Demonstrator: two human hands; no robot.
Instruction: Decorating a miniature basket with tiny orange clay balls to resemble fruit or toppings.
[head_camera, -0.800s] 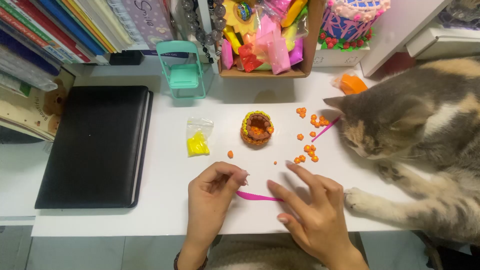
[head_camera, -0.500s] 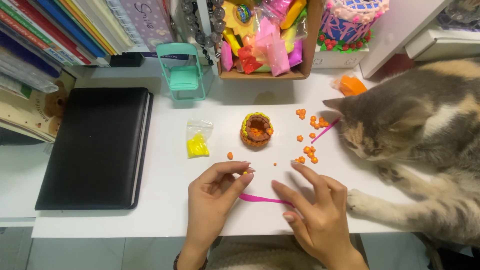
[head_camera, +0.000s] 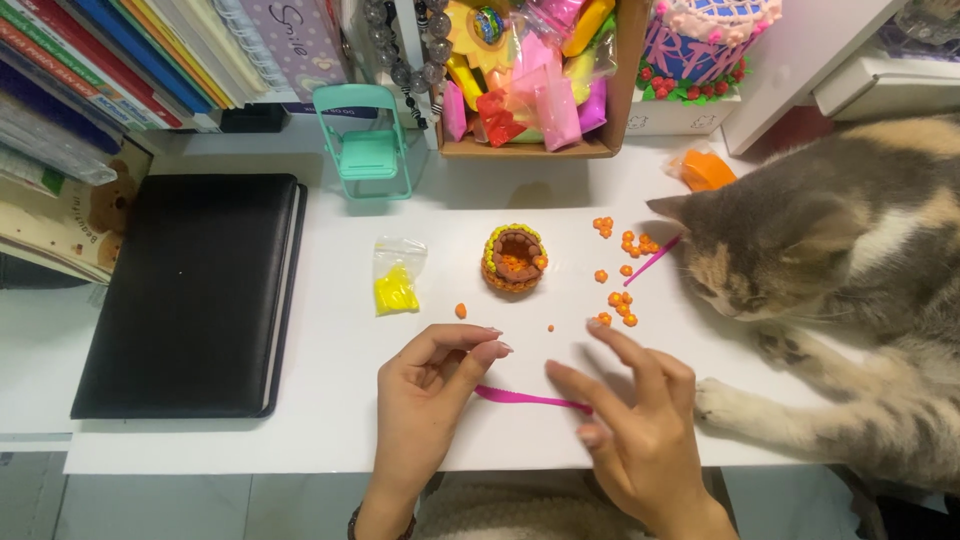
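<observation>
A: Landmark is the small brown clay basket (head_camera: 514, 259) with its yellow-and-orange beaded rim, standing mid-desk. Hands?

B: Both nearer the viewer than the basket. Left hand (head_camera: 432, 388) below and slightly left of it, thumb and forefinger pinched together; whether a bead sits between the tips, I cannot tell. Right hand (head_camera: 630, 425) below and right of it, fingers spread and loose, gripping nothing.

A: The pink tool (head_camera: 530, 399)?

B: Thin pink stick, flat on the white desk (head_camera: 330, 370) between the two hands. One end lies just beside the left fingertips, the other runs under the right fingers. Neither hand has closed on it.

A: Loose material?

B: Orange clay beads (head_camera: 622, 300) scattered right of the basket, one stray bead (head_camera: 461, 310) lower left of it. A second pink stick (head_camera: 652, 259) lies among the scatter. A bag of yellow clay (head_camera: 396, 280) sits left of the basket.

A: Step, by your reading?

B: Looks like bead-forming or bead-fetching for the basket's decoration, mid-way. I judge the next move calls for a light fingertip pick so the soft bead isn't flattened.

A: Hazards?

B: A cat (head_camera: 840, 270) lies right of the basket, nose near the beads, paw just beside the right hand.
</observation>
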